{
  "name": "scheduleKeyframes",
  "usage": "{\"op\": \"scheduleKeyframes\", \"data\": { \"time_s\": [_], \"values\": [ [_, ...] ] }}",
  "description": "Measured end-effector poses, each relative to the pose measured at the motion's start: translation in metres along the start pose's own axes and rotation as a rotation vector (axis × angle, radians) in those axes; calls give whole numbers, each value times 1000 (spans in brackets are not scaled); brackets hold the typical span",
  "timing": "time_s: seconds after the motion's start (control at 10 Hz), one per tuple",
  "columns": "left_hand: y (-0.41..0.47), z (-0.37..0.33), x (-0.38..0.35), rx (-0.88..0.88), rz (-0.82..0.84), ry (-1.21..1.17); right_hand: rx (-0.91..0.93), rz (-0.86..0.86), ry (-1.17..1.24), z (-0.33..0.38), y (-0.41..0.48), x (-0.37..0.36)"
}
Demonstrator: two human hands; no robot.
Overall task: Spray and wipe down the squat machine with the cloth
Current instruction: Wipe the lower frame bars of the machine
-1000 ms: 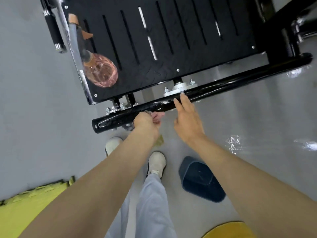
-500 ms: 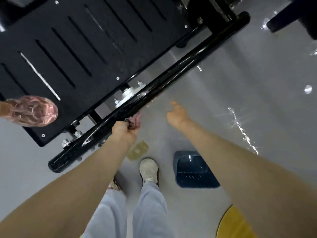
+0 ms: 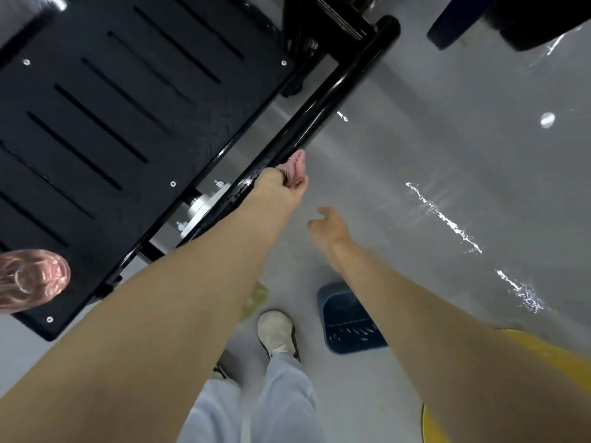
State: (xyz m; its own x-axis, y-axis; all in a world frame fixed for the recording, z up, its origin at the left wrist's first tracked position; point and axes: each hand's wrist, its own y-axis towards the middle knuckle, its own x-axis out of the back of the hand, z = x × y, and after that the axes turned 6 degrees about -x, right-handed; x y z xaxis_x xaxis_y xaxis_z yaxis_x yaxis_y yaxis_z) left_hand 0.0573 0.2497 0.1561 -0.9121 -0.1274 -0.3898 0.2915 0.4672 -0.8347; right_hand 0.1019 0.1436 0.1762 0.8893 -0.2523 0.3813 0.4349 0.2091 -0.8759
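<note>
The squat machine's black slotted footplate fills the upper left. Its glossy black base bar runs diagonally from lower left to upper right. My left hand grips a bunched pink cloth and presses it against the bar near its middle. My right hand hangs free over the floor just right of the bar, fingers loose, holding nothing. The pink spray bottle stands on the footplate at the far left edge.
A dark blue block lies on the shiny grey floor beside my white shoe. A yellow mat edge shows at the lower right. Dark equipment sits at the top right.
My left hand has slid the cloth up along the bar toward its right end. My right hand left the bar and dropped back over the floor. The view swung left.
</note>
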Motion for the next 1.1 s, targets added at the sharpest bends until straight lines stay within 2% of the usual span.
{"op": "scheduleKeyframes", "data": {
  "time_s": [0.1, 0.2, 0.3, 0.4, 0.5, 0.6, 0.9, 1.0, 1.1],
  "values": [
    [-15, 3, -30, 75, 73, -65, -24, -33, 189, -4, 3, 7],
    [-34, 2, -27, 34, 212, 280, -86, -75, 527, -2, 5, 10],
    [-56, -6, 4, 49, 352, 596, -186, 45, 905, 3, -5, 9],
    [-73, -24, 35, 70, 310, 683, -217, 170, 1074, 13, -21, 2],
    [-98, -42, 56, 91, 248, 657, -202, 234, 850, 30, -47, -19],
    [-117, -55, 75, 128, 213, 713, -191, 221, 588, 43, -73, -45],
    [-206, -91, 170, 112, -15, 559, -8, 154, 165, 57, -146, -99],
    [-228, -110, 215, -9, -386, 363, 21, 138, 80, 64, -161, -106],
    [-245, -134, 255, -186, -698, 411, 29, 119, 62, 67, -168, -121]
  ]
}}
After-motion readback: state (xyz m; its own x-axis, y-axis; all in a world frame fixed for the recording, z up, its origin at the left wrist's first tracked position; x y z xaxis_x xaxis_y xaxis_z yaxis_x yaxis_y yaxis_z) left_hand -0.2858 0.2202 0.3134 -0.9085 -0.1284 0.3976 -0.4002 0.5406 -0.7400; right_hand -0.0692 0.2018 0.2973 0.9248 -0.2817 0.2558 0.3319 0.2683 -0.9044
